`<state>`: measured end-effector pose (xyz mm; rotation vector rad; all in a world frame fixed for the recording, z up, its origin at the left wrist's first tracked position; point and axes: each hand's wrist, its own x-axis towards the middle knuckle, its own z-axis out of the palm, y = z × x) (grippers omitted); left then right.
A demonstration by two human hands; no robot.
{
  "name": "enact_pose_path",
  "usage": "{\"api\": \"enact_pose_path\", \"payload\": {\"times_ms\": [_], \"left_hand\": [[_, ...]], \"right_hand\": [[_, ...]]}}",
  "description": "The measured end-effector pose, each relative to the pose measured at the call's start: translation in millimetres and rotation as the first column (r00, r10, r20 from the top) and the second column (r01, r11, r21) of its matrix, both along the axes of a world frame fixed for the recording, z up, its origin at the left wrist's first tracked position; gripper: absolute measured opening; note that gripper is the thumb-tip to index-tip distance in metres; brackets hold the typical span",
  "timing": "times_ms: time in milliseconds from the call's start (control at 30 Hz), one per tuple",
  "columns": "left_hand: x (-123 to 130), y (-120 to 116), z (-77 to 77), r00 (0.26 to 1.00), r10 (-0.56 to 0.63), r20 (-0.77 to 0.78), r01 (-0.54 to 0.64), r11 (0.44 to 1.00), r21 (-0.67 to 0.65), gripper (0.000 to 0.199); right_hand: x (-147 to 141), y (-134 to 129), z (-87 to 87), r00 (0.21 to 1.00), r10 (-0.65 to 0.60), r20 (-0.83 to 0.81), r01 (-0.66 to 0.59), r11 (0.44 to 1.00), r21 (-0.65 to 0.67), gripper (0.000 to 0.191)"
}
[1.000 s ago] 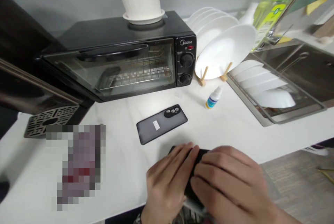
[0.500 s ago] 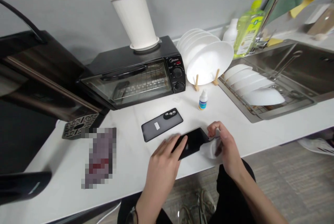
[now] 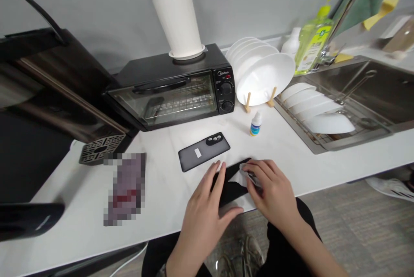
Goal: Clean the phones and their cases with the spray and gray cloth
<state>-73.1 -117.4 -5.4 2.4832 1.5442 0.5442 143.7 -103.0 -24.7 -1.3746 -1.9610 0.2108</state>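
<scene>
A black smartphone point(image 3: 230, 191) lies on the counter in front of me, partly covered by both hands. Across its left end rest the outstretched fingers of my left hand point(image 3: 204, 214), with the thumb spread apart near the lower edge. My right hand point(image 3: 274, 193) has its fingers closed on a crumpled white tissue point(image 3: 238, 177) and presses it against the phone's right half. Just behind the phone is a dark translucent phone case point(image 3: 207, 153) with camera cut-outs and a small white label. A small bottle point(image 3: 255, 124) with a white cap and blue label stands farther back.
A black toaster oven point(image 3: 174, 96) carries a white utensil holder point(image 3: 179, 23). Beside it, white plates point(image 3: 267, 76) stand in a rack. The sink point(image 3: 310, 141) with bowls is at right. A pixelated object point(image 3: 127, 188) and a black appliance point(image 3: 64, 83) are at left.
My right hand has moved left from beside the phone's right end onto its surface, bringing the tissue along. My left thumb now shows, spread out to the right.
</scene>
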Motion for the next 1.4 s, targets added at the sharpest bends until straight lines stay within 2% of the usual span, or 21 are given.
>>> {"api": "enact_pose_path", "payload": {"times_ms": [133,233,367,467,567,633,733,800,867,900,1033,1100,1167,1233,1333,1400], "left_hand": [[-31,-9,0.6,0.982,0.099,0.159,-0.085,0.992,-0.088,0.111],[-43,-14,-5.2,0.961,0.122,0.247,-0.085,0.984,-0.155,0.118],[-44,-14,-12.4,0.952,0.149,0.269,-0.105,0.980,-0.171,0.118],[-44,-14,-14.2,0.950,0.160,0.269,-0.122,0.981,-0.153,0.114],[-45,-14,-13.9,0.948,0.139,0.287,-0.104,0.985,-0.135,0.111],[-45,-14,-12.6,0.949,0.131,0.288,-0.095,0.986,-0.137,0.110],[-43,-13,-9.3,0.946,0.179,0.270,-0.126,0.972,-0.201,0.111],[-41,-13,-7.4,0.940,0.212,0.267,-0.149,0.960,-0.237,0.111],[-40,-12,-7.2,0.935,0.225,0.274,-0.157,0.956,-0.247,0.111],[-40,-12,-7.8,0.934,0.225,0.276,-0.156,0.955,-0.251,0.110],[-45,-12,-11.5,0.936,0.200,0.289,-0.136,0.965,-0.225,0.104],[-47,-12,-12.0,0.937,0.196,0.290,-0.129,0.963,-0.236,0.103],[-47,-12,-11.3,0.937,0.205,0.283,-0.130,0.956,-0.261,0.102],[-46,-11,-10.5,0.937,0.213,0.278,-0.140,0.955,-0.261,0.102],[-44,-11,-10.4,0.937,0.215,0.274,-0.149,0.958,-0.243,0.104],[-43,-11,-11.0,0.937,0.222,0.269,-0.159,0.958,-0.237,0.103]], "right_hand": [[-2,-7,-7.6,0.997,-0.036,0.062,0.031,0.997,0.073,0.030],[-20,-11,-6.6,0.990,-0.060,0.126,0.046,0.993,0.107,0.040],[-68,-20,5.7,0.975,0.091,0.202,-0.103,0.993,0.050,0.048],[-83,-32,9.9,0.958,0.184,0.221,-0.203,0.977,0.068,0.046],[-62,-42,5.9,0.924,0.256,0.284,-0.298,0.947,0.117,0.043],[-34,-45,2.1,0.908,0.242,0.342,-0.292,0.951,0.103,0.046],[-1,-40,-1.8,0.920,0.070,0.385,-0.094,0.994,0.046,0.054],[2,-32,-3.2,0.927,-0.054,0.372,0.045,0.998,0.032,0.055],[-13,-25,-3.4,0.932,-0.096,0.348,0.091,0.995,0.031,0.055],[-26,-24,-3.1,0.937,-0.081,0.339,0.075,0.997,0.029,0.056],[-79,-32,-2.9,0.960,0.096,0.264,-0.112,0.993,0.044,0.055],[-85,-42,-5.0,0.959,0.159,0.233,-0.185,0.978,0.094,0.050],[-71,-51,-7.5,0.952,0.184,0.245,-0.219,0.968,0.120,0.046],[-44,-54,-9.3,0.946,0.149,0.287,-0.178,0.981,0.078,0.048],[-7,-46,-9.7,0.943,-0.030,0.332,0.024,0.999,0.023,0.054],[0,-36,-8.7,0.933,-0.131,0.336,0.126,0.991,0.036,0.054]]}}
